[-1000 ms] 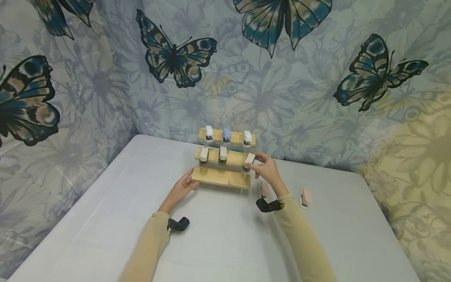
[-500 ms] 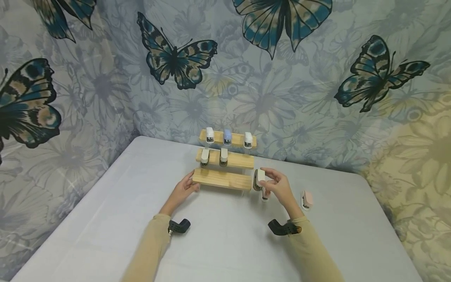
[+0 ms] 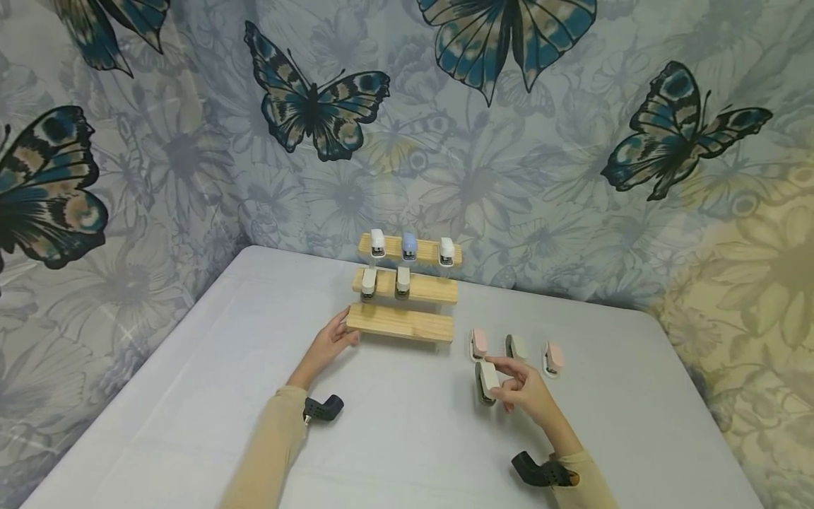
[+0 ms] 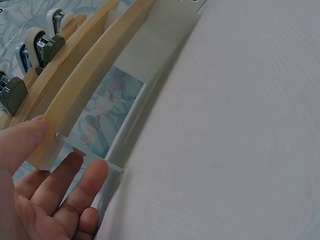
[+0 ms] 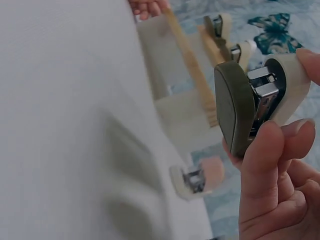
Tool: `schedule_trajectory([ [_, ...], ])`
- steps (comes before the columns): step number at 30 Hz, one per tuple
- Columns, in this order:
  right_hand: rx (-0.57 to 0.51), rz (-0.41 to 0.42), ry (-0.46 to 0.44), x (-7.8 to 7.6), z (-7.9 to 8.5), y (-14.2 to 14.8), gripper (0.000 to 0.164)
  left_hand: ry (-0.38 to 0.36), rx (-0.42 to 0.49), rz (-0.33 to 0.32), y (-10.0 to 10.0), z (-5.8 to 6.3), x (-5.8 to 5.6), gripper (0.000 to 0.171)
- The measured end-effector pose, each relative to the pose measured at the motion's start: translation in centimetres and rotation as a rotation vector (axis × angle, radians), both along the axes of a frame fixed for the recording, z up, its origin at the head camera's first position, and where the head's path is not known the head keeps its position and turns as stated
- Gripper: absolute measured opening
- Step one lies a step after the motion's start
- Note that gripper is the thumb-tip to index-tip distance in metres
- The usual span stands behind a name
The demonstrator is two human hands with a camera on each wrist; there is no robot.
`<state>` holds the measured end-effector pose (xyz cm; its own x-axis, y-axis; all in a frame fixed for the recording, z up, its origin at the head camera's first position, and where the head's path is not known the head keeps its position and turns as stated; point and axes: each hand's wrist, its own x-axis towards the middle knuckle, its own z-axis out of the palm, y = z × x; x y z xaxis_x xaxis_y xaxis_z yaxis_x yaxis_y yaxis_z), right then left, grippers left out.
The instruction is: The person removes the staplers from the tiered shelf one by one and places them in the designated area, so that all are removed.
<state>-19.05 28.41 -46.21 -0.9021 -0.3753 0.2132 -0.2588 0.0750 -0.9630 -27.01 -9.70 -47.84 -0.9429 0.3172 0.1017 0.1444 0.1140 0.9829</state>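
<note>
My right hand (image 3: 531, 396) pinches a small cream stapler with a dark green base (image 3: 487, 382) above the table, in front of a row of other staplers. In the right wrist view the held stapler (image 5: 234, 107) is upended, its metal parts showing between thumb and fingers. My left hand (image 3: 327, 348) grips the left end of the lowest board on a three-tier wooden stand (image 3: 400, 323). Close up, the left thumb lies on that board (image 4: 75, 95), with fingers under it beside a clear support. Two cream staplers (image 3: 403, 281) stand on the middle tier.
On the top tier are a white stapler (image 3: 378, 242), a blue stapler (image 3: 409, 245) and another white stapler (image 3: 446, 250). Right of the stand, a pink stapler (image 3: 479, 343), a pale green stapler (image 3: 518, 347) and a second pink stapler (image 3: 554, 358) sit on the white table (image 3: 394, 431).
My right hand has carried the cream stapler off the middle tier's right end, down and rightward toward the table's front. The left hand stays at the stand.
</note>
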Motion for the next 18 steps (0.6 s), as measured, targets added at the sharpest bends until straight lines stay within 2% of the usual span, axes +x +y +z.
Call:
schedule_trajectory([
  [5, 0.041, -0.025, -0.058, 0.7, -1.2, 0.5, 0.049, 0.011, -0.001, 0.005, 0.0, 0.0, 0.0, 0.064],
  [9, 0.102, -0.002, -0.109, 0.9, -1.6, 0.3, 0.053, 0.010, -0.005, 0.008, 0.0, -0.1, -0.1, 0.064],
  [18, 0.181, -0.014, -0.167, 0.6, -2.4, 0.4, 0.056, 0.001, -0.005, 0.011, 0.1, -0.3, -0.3, 0.065],
])
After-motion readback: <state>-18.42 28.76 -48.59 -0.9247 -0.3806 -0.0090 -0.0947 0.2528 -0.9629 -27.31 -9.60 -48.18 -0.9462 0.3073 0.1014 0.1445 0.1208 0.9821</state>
